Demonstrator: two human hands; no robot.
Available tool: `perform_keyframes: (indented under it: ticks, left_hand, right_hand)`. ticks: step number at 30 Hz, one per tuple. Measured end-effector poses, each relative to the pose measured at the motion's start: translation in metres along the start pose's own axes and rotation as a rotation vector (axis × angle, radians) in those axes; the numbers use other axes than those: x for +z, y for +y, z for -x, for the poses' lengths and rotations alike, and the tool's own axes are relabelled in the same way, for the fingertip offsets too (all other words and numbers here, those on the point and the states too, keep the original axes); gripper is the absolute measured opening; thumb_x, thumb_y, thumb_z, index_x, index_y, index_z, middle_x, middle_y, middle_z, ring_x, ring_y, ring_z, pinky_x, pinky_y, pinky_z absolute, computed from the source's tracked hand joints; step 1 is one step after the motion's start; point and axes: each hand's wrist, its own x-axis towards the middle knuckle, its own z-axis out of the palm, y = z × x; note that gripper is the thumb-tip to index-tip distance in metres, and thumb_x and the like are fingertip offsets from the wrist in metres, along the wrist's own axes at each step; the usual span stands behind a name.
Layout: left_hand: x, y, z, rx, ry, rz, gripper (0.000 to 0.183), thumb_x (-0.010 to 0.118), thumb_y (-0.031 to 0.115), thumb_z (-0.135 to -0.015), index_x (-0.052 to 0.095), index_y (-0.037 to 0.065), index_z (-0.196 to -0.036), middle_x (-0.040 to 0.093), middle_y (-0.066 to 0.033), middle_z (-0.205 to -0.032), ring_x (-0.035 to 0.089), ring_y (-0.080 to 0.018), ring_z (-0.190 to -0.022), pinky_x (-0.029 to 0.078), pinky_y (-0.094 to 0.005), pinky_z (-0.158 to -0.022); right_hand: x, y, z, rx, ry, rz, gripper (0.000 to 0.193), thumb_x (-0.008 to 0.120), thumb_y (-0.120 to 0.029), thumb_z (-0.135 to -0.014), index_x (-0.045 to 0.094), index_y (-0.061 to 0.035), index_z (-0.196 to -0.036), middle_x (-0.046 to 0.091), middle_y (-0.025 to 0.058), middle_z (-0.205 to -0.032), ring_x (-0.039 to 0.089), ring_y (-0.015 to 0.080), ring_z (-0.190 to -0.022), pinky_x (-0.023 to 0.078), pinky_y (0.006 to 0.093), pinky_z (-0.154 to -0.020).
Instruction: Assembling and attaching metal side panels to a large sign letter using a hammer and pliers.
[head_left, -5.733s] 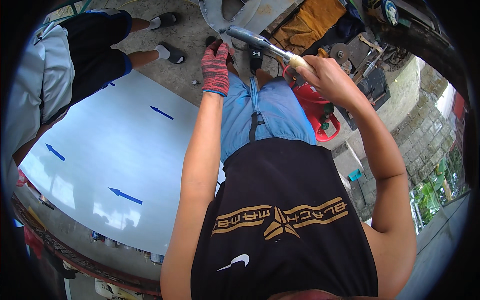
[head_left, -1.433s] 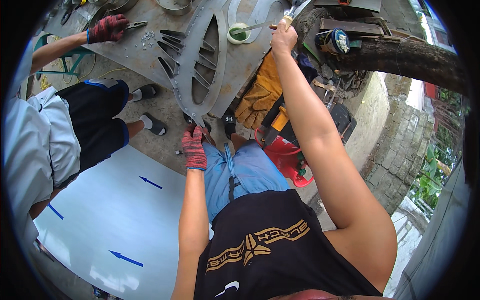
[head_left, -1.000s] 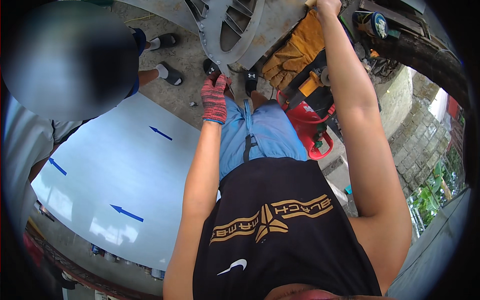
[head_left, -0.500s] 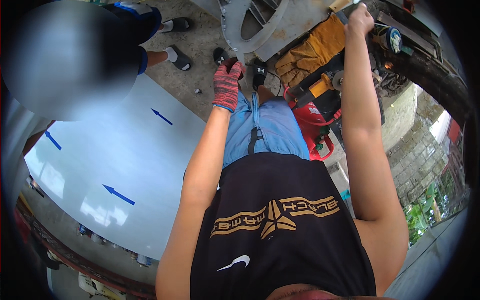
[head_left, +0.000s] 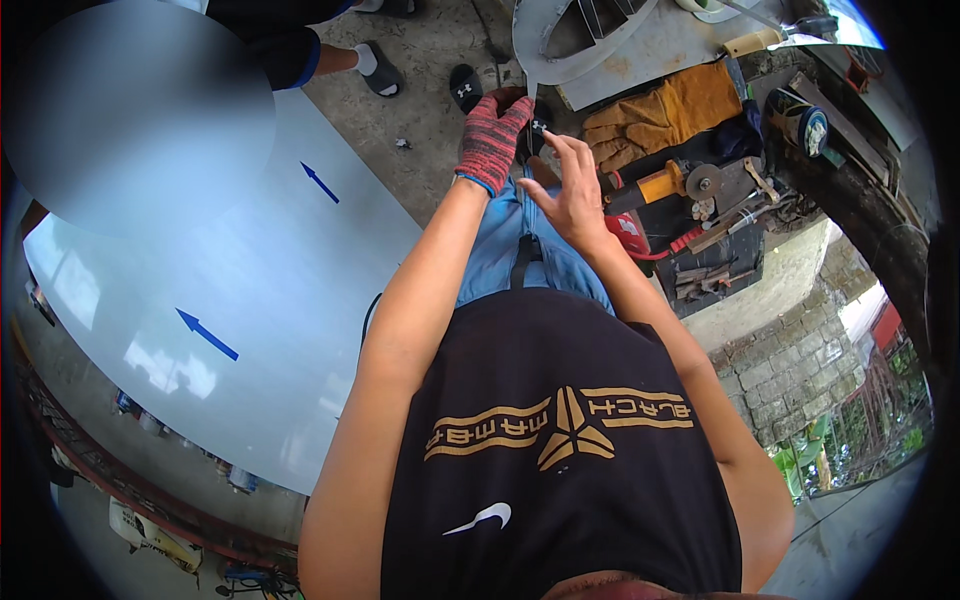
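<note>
My left hand (head_left: 492, 143), in a red and black knit glove, is closed around the narrow lower end of a grey curved metal piece (head_left: 537, 62) with a wide oval opening. Just right of it, my bare right hand (head_left: 572, 190) hangs with thumb and fingers apart and nothing visible in it. The fingertips come close to the metal's tip; whether they touch it I cannot tell. Beyond the right hand lie a tan leather work glove (head_left: 665, 108) and a yellow angle grinder (head_left: 660, 186) with a round disc.
A glossy pale sheet (head_left: 270, 260) with blue arrows fills the left side. Another person's slippered foot (head_left: 378, 70) stands at the upper left. On the right are a red object (head_left: 628, 235), a dark tray (head_left: 745, 255) of tools, a can (head_left: 812, 132) and a wooden handle (head_left: 755, 42).
My right hand has come back from the far upper right to beside my left hand, its fingers now spread. The view has shifted; my left hand keeps its hold on the metal piece.
</note>
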Motion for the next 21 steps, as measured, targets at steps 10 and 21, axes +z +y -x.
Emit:
perform_keyframes:
  ticks: [10,21]
  left_hand:
    - [-0.002,-0.006,-0.004,0.031,0.033,-0.08,0.028,0.075,0.019,-0.094,0.071,0.001,-0.115,0.074,-0.007,-0.103,0.067,-0.0153,-0.092,0.055,-0.0301,-0.084]
    - [0.005,0.005,0.002,0.051,0.055,-0.134,0.024,0.074,0.016,-0.095,0.071,0.001,-0.113,0.073,-0.006,-0.103,0.067,-0.0139,-0.092,0.055,-0.0299,-0.084]
  right_hand:
    - [0.025,0.006,-0.025,-0.067,0.027,0.067,0.078,0.081,-0.008,-0.08,0.045,-0.0051,-0.149,0.052,0.0185,-0.133,0.054,0.0386,-0.123,0.046,0.0455,-0.104]
    - [0.033,0.012,-0.028,-0.105,0.056,0.062,0.065,0.066,0.001,-0.086,0.047,-0.005,-0.147,0.053,0.0196,-0.133,0.054,0.0409,-0.122,0.046,0.046,-0.103]
